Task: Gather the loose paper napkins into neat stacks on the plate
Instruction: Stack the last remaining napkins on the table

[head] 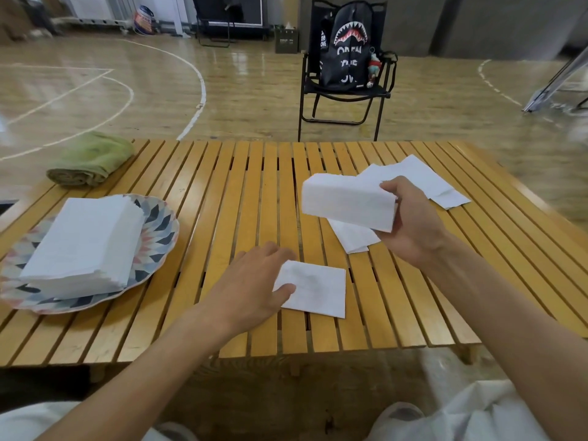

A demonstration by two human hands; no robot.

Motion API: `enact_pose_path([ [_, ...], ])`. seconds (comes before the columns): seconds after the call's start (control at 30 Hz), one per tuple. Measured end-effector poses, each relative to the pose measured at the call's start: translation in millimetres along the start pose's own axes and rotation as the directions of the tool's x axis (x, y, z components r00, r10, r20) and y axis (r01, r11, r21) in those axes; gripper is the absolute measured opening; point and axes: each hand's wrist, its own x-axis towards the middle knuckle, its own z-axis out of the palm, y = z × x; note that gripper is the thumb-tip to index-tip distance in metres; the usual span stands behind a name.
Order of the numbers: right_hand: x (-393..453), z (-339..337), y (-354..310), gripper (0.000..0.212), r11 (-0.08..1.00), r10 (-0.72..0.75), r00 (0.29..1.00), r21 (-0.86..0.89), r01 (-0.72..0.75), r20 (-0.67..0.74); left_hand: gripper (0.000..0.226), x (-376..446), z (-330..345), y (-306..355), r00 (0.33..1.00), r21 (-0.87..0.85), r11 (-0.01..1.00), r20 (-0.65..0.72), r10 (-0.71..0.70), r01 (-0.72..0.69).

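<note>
A patterned plate (159,218) sits at the table's left with a thick stack of white napkins (82,240) on it. My right hand (413,224) grips a bundle of napkins (346,202) held above the table. Under and behind that bundle lie loose napkins (353,238), and several more loose napkins (423,176) spread toward the far right. My left hand (254,284) rests on the left edge of a single napkin (318,289) lying flat near the front, thumb on the paper.
A rolled green towel (90,160) lies at the table's far left corner. Beyond the slatted wooden table (241,192) stands a black folding chair (343,100) holding a black backpack (345,46). The table's front edge is close to my knees.
</note>
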Motion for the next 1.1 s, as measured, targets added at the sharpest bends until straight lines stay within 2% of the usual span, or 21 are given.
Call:
enact_pose_path([
  [0.1, -8, 4, -2, 0.031, 0.99, 0.059, 0.987, 0.121, -0.078, 0.147, 0.064, 1, -7, 4, 0.982, -0.033, 0.999, -0.19, -0.018, 0.012],
  [0.2, -14, 11, 4, 0.033, 0.98, 0.122, 0.972, 0.132, -0.151, 0.202, 0.072, 3, -15, 11, 0.92, -0.019, 1.0, -0.393, 0.001, -0.009],
  [0.37, -20, 20, 16, 0.037, 0.951, 0.21, 0.919, 0.146, -0.271, 0.334, 0.069, 6, -23, 15, 0.849, 0.017, 1.0, -0.528, -0.006, 0.018],
  [0.5, -21, 24, 19, 0.038, 0.923, 0.214, 0.88, 0.208, -0.324, 0.424, 0.061, 5, -26, 13, 0.831, 0.011, 0.999, -0.555, -0.033, 0.047],
  [0.73, -20, 22, 23, 0.037, 0.938, 0.233, 0.87, 0.136, -0.319, 0.435, 0.027, 6, -32, 11, 0.814, 0.09, 0.995, -0.574, 0.083, -0.039],
  [0.93, -19, 20, 24, 0.04, 0.938, 0.263, 0.854, 0.089, -0.336, 0.448, 0.021, 8, -35, 7, 0.832, 0.113, 0.99, -0.538, 0.136, -0.088],
  [1.1, -19, 18, 25, 0.035, 0.943, 0.27, 0.863, 0.063, -0.326, 0.427, 0.027, 7, -35, 8, 0.88, 0.042, 0.989, -0.452, 0.147, -0.143],
])
